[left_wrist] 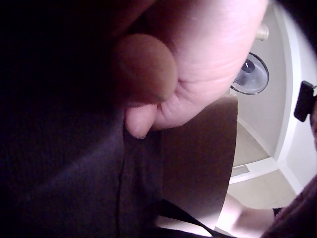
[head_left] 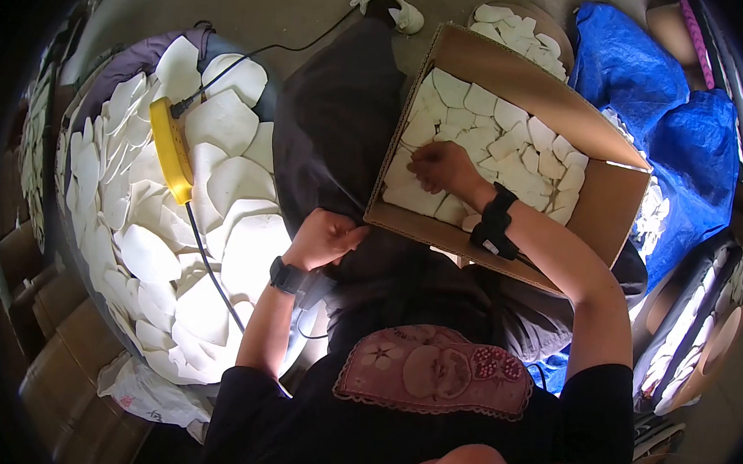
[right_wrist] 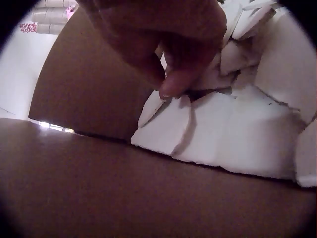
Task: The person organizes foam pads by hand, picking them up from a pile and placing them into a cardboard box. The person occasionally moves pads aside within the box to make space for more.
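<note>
My right hand (head_left: 447, 170) is inside an open cardboard box (head_left: 531, 61), low over a layer of flat white pieces (head_left: 508, 147) with irregular edges. Its thumb and fingers are curled together at a small, tilted white piece (right_wrist: 151, 107), pinching it near the box wall; the hand partly hides this piece. Larger white pieces (right_wrist: 257, 134) lie beside and under the fingers. My left hand (head_left: 326, 238) rests by the dark trousers (head_left: 331, 127), left of the box's near corner. Its fingers (left_wrist: 144, 69) are loosely curled with nothing visible in them.
At left, a wide heap of bigger curved white sheets (head_left: 225, 121) bears a yellow power strip (head_left: 170, 152) with a black cable. Blue plastic sheeting (head_left: 692, 141) lies right of the box. Behind the box stands a round container of white pieces (head_left: 519, 37).
</note>
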`<state>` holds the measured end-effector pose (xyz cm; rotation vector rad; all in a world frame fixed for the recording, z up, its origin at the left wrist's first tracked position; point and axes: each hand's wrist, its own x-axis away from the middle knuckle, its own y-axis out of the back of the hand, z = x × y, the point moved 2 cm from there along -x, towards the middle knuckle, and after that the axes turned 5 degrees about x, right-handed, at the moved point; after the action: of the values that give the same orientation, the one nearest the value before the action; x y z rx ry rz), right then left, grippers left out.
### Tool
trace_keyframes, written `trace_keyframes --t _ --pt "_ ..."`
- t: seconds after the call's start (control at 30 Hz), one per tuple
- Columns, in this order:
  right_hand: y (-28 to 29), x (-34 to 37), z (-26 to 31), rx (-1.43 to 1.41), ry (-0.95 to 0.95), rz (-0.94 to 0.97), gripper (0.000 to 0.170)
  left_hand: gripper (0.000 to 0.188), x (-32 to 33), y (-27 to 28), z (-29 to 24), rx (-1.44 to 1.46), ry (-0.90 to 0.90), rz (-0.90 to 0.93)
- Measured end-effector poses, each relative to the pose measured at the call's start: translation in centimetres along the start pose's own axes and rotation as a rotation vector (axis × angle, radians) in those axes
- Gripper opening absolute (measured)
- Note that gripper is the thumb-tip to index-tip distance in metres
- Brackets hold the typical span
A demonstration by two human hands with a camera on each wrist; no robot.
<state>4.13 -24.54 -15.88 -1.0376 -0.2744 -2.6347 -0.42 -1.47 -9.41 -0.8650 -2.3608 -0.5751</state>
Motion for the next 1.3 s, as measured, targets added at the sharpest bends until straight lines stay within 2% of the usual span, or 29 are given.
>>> trace_keyframes --t 0.07,0.1,0.17,0.2,0.27,0.3,0.37,0.53,0.63,0.7,0.8,0.83,0.9,1.0,1.13,1.2,1.3 --pt "0.0 0.5 0.5 0.193 0.094 -0.081 0.021 0.033 0.1 0.0 0.0 0.000 0.003 0.001" --pt "-0.1 0.5 0.4 0.192 0.094 -0.079 0.021 0.033 0.1 0.0 0.0 0.001 0.010 -0.003" --pt "0.2 0.5 0.7 0.645 0.162 -0.170 0.022 0.032 0.1 0.0 0.0 0.000 0.014 -0.006" --pt "0.3 0.7 0.7 0.646 0.166 -0.173 0.022 0.032 0.1 0.0 0.0 -0.004 0.033 0.004" --pt "0.0 1.3 0.7 0.836 0.089 -0.006 0.025 0.032 0.0 0.2 -0.2 -0.015 0.038 0.002" --pt "0.0 1.5 1.0 0.840 0.099 -0.014 0.025 0.032 0.1 0.1 -0.4 0.003 0.032 0.000" --pt "-0.2 1.9 1.1 0.626 0.025 0.105 0.024 0.033 0.0 0.2 -0.5 0.022 0.020 -0.010" --pt "-0.5 1.6 0.5 0.514 0.082 0.072 0.017 0.033 0.2 0.1 -0.3 0.025 0.032 0.008" --pt "-0.3 1.9 0.8 0.563 0.079 0.062 0.015 0.034 0.2 0.2 -0.5 -0.011 0.037 0.005" --pt "0.0 2.1 1.3 0.863 0.256 -0.013 0.017 0.034 0.2 0.1 -0.3 -0.013 0.023 0.004" --pt "2.1 1.4 1.0 0.966 0.214 -0.123 0.019 0.034 0.0 0.2 -0.3 -0.030 0.031 0.019" --pt "3.2 1.7 0.7 0.965 0.204 -0.125 0.019 0.034 0.1 0.2 -0.3 -0.042 0.049 0.022" --pt "6.3 2.7 1.2 0.918 0.333 -0.236 0.023 0.034 0.0 0.2 -0.4 -0.055 0.033 0.017" --pt "9.0 3.5 1.0 0.948 0.319 -0.303 0.026 0.033 0.0 0.1 -0.4 -0.059 0.023 0.007" --pt "8.8 3.2 0.0 0.879 0.284 -0.288 0.028 0.033 0.0 0.1 -0.2 -0.062 0.030 -0.003" --pt "7.8 3.0 -0.2 0.938 0.446 -0.285 0.031 0.033 0.1 0.1 -0.3 -0.072 0.033 -0.007" --pt "7.1 3.3 0.2 1.003 0.455 -0.221 0.037 0.033 0.1 0.1 -0.5 -0.079 0.034 -0.005"
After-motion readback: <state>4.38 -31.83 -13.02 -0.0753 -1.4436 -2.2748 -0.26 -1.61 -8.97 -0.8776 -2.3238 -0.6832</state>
